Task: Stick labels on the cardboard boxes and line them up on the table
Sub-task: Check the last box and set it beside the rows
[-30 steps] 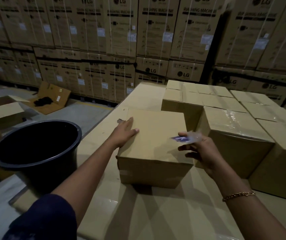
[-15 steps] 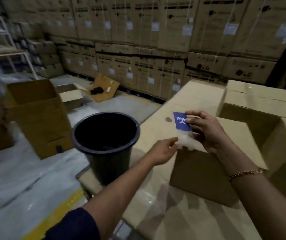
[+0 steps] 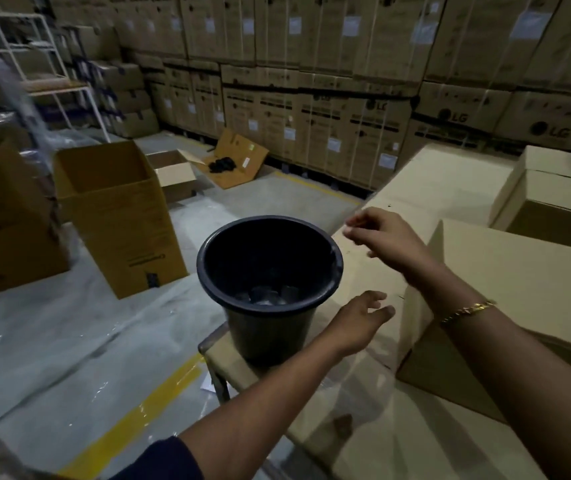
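Note:
A plain cardboard box (image 3: 519, 306) sits on the cardboard-covered table (image 3: 374, 431) at the right, with no label visible on its top. More boxes (image 3: 554, 188) stand behind it. My right hand (image 3: 384, 237) reaches left past the box toward the rim of a black bin (image 3: 270, 271). Its thumb and forefinger are close together, blurred, with nothing visible between them. My left hand (image 3: 360, 320) hovers lower, by the box's near left corner, fingers spread and holding nothing. No label shows in view.
The bin stands on a small stool (image 3: 215, 348) at the table's left edge and holds clear scraps. Open cartons (image 3: 114, 209) stand on the floor to the left. A yellow floor line (image 3: 145, 414) runs below. Stacked LG cartons (image 3: 346, 109) wall the back.
The view has swung left toward the bin. The blue label and its clear backing, held between both hands half a second ago, are gone from sight. My hands have parted, the right one reaching toward the bin.

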`<state>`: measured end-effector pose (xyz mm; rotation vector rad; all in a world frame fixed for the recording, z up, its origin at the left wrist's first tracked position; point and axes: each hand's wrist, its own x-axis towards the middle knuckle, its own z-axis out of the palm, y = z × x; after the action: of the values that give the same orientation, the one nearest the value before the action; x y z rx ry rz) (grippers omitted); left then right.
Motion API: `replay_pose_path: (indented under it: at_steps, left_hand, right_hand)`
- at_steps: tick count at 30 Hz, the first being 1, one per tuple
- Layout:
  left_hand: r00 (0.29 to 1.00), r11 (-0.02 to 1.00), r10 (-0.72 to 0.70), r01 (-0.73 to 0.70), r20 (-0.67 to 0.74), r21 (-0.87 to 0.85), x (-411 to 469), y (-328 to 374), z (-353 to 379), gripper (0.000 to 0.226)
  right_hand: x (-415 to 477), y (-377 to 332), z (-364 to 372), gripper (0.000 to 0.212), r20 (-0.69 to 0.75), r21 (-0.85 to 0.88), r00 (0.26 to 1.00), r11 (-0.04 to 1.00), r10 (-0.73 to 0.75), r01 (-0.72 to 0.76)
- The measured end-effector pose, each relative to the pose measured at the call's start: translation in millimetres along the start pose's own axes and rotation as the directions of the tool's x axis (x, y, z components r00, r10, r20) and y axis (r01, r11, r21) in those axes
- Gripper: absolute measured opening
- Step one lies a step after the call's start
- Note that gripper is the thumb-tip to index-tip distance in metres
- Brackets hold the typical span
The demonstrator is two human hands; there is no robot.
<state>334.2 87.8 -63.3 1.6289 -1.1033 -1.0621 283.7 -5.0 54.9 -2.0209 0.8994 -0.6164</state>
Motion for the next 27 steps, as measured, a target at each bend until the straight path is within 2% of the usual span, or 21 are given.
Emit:
replay_pose_path:
  at_steps: [2,5,7,9,12,15,17,18,21,24,27]
  left_hand:
    - [0.999,0.999,0.030,-0.030,-0.015,0.021,11.6,10.3,13.4,0.048]
    - [0.993,0.994,0.103,-0.101,-0.066,0.033,36.4,35.3,41.3,0.050]
    - [0.987,0.990,0.137,-0.138,-0.078,0.003,53.5,52.9,63.0,0.054]
    - [0.988,0.990,0.143,-0.143,-0.065,0.015,70.7,66.7,82.8,0.067]
    - [0.994,0.993,0.085,-0.078,-0.068,0.092,90.8,77.5,100.9,0.090]
    - [0.992,0.988,0.054,-0.036,-0.116,0.153,101.9,76.3,108.1,0.087]
    - [0.989,0.981,0.045,-0.016,-0.143,0.193,103.2,76.4,108.9,0.079]
    - [0.989,0.979,0.059,-0.031,-0.138,0.199,102.5,76.7,108.4,0.074]
    - [0.974,0.979,0.190,-0.178,-0.122,0.101,93.2,73.9,99.6,0.067]
    - [0.940,0.951,0.310,-0.303,-0.142,0.070,71.5,57.8,87.0,0.071]
    - [0.964,0.962,0.249,-0.236,-0.093,0.135,53.2,37.2,86.1,0.078]
  right_hand:
    - [-15.5,25.2,-35.0,0.018,-0.132,-0.081,0.991,0.996,0.026,-0.037]
    - [-47.1,69.9,-96.2,0.029,-0.313,-0.210,0.941,0.956,0.130,-0.202]
    - [-71.0,104.2,-138.4,0.039,-0.422,-0.347,0.883,0.863,0.206,-0.367]
    - [-97.3,133.3,-174.1,0.052,-0.505,-0.414,0.810,0.740,0.296,-0.529]
    - [-134.1,164.8,-208.1,0.073,-0.586,-0.344,0.678,0.621,0.444,-0.704]
    - [-158.0,175.7,-214.9,0.087,-0.498,-0.032,0.594,0.672,0.631,-0.740]
    - [-165.7,175.0,-210.7,0.073,-0.371,0.181,0.596,0.685,0.712,-0.705]
    - [-168.2,173.5,-208.2,0.062,-0.351,0.234,0.614,0.701,0.707,-0.673]
    - [-175.4,175.6,-204.8,0.040,-0.464,0.188,0.695,0.827,0.550,-0.529]
    - [-193.5,187.3,-198.2,0.047,-0.449,0.281,0.757,0.880,0.474,-0.384]
    - [-207.3,212.5,-188.3,0.056,-0.378,0.214,0.777,0.864,0.503,-0.455]
